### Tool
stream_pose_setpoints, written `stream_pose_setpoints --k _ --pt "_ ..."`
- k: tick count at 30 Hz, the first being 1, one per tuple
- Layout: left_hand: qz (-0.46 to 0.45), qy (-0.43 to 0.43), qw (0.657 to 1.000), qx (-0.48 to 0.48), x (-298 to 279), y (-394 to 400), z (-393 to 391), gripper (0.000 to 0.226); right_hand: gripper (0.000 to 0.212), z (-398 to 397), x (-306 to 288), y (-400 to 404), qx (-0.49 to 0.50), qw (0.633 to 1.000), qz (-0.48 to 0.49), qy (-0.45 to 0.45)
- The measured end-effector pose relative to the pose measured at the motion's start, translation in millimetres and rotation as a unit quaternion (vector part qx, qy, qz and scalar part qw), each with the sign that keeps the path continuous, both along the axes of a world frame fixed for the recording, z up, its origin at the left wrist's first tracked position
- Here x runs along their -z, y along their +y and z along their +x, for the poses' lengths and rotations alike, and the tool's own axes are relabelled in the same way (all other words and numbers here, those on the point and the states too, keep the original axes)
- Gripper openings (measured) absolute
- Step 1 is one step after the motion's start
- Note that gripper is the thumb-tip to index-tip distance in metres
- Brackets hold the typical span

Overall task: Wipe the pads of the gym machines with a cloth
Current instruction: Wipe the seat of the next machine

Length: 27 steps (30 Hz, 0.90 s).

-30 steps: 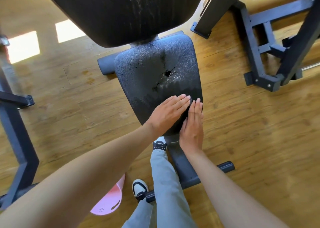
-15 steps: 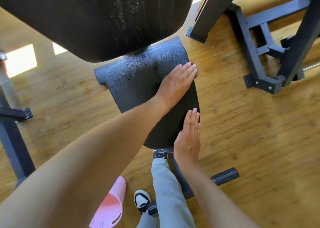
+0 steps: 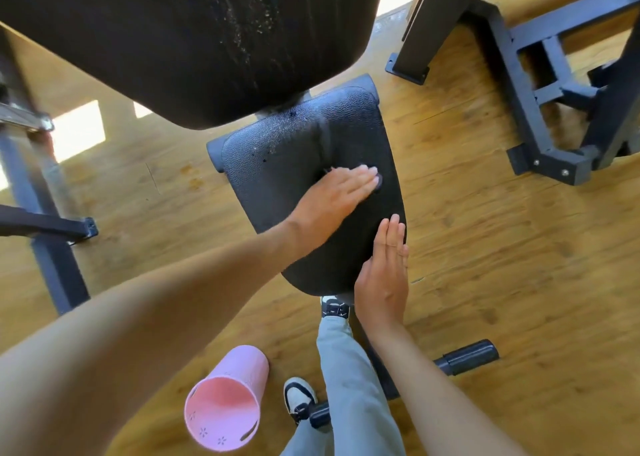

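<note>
The wooden floor (image 3: 485, 247) filled the view from the head camera. Above the seat pad (image 3: 294, 164), at the top of the view, hung the large black back pad (image 3: 156, 39), its surface streaked with pale specks. Right of the seat pad stood a dark steel frame (image 3: 540, 109); left of it stood another frame leg (image 3: 45, 213). The seat pad itself, black and pebbled, lay at the centre, narrowing toward the person, with damp specks near its far edge. The left hand (image 3: 332, 199) lay flat on the seat pad's right half, fingers straight and together, holding nothing visible; motion blur obscured the fingertips. The right hand (image 3: 382, 275) rested flat against the seat pad's near right edge, fingers straight, gripping nothing. No cloth could be made out under either palm. Near the seat pad's narrow end stood a grey trouser leg (image 3: 346, 386). Left of that leg lay a pink basket (image 3: 225, 407) on its side.
</note>
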State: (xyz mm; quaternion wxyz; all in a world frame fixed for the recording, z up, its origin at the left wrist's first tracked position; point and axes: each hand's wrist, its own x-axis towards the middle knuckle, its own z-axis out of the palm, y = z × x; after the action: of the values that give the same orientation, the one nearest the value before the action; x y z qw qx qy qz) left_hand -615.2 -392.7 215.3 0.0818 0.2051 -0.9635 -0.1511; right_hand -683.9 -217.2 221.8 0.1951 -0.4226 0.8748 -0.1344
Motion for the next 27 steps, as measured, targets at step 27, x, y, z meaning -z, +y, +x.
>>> stream_pose_setpoints --k 27 --pt "0.047 -0.025 0.999 0.004 -18 20 71 0.044 0.071 1 -3 -3 0.002 1.0 0.004 0.009"
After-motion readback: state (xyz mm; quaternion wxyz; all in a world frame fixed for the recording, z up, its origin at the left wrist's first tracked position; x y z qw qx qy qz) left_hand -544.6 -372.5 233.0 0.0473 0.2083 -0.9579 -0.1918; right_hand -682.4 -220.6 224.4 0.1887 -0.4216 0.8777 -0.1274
